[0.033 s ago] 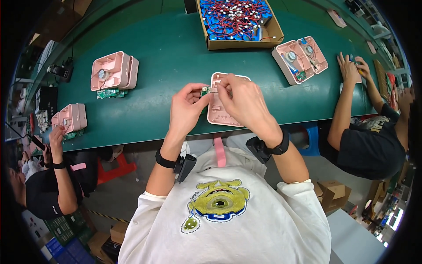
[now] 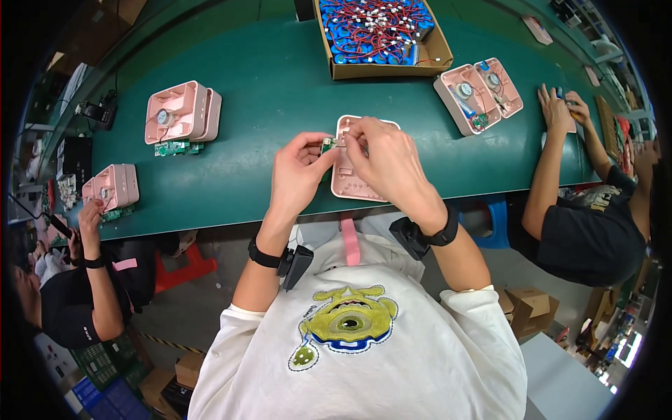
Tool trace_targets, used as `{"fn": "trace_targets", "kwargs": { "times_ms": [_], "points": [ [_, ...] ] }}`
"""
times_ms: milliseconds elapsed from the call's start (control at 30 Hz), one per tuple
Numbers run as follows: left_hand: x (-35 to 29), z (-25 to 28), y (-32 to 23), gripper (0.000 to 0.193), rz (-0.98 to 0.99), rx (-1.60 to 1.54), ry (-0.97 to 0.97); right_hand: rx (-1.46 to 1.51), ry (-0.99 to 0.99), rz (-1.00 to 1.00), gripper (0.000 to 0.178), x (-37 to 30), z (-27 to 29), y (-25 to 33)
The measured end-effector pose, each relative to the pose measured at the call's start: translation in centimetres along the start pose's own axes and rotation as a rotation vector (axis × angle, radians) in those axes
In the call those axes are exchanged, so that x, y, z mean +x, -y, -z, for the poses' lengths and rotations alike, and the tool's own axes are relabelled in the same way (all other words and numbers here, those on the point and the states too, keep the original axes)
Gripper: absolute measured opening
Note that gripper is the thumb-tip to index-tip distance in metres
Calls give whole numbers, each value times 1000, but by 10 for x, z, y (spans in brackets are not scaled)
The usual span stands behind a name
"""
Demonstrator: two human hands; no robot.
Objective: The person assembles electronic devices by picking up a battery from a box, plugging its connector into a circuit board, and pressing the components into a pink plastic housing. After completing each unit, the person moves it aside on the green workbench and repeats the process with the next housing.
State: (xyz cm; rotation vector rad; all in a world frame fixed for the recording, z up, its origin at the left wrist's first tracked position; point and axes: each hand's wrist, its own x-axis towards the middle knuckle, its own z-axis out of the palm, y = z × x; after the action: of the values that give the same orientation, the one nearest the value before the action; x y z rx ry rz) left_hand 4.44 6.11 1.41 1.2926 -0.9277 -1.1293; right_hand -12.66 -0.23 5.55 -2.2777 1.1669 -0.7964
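Observation:
Between the thumb and fingers of my left hand (image 2: 301, 164) is a small green circuit board (image 2: 326, 145) with a pale connector on it. My right hand (image 2: 388, 154) is closed in a pinch just right of the board, its fingertips close to the connector. What those fingertips grip is too small to make out. Under both hands a pink plastic casing half (image 2: 348, 183) lies on the green table, its inner side with small posts facing up. My right hand covers much of its upper right part.
An open carton (image 2: 385, 71) of blue cells with red wires stands at the far side. Pink casings with speakers sit at left (image 2: 210, 115) and right (image 2: 448, 87). Beside the left casing lie green boards (image 2: 178, 148). Co-workers' hands work at the left (image 2: 89, 218) and right (image 2: 556, 112).

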Motion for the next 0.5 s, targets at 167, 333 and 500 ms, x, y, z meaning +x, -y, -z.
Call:
{"fn": "trace_targets", "kwargs": {
  "times_ms": [167, 333, 500],
  "points": [
    [-3, -3, 1, 24, -9, -36, -12, 3, -88, 54, 13, -2, -12, 5],
    [-6, -6, 1, 23, 15, -58, -29, -43, -110, 65, 13, -4, -16, 7],
    [-9, -9, 4, 23, 11, -90, -41, -48, -116, 49, 11, -8, -16, 4]
  ]
}}
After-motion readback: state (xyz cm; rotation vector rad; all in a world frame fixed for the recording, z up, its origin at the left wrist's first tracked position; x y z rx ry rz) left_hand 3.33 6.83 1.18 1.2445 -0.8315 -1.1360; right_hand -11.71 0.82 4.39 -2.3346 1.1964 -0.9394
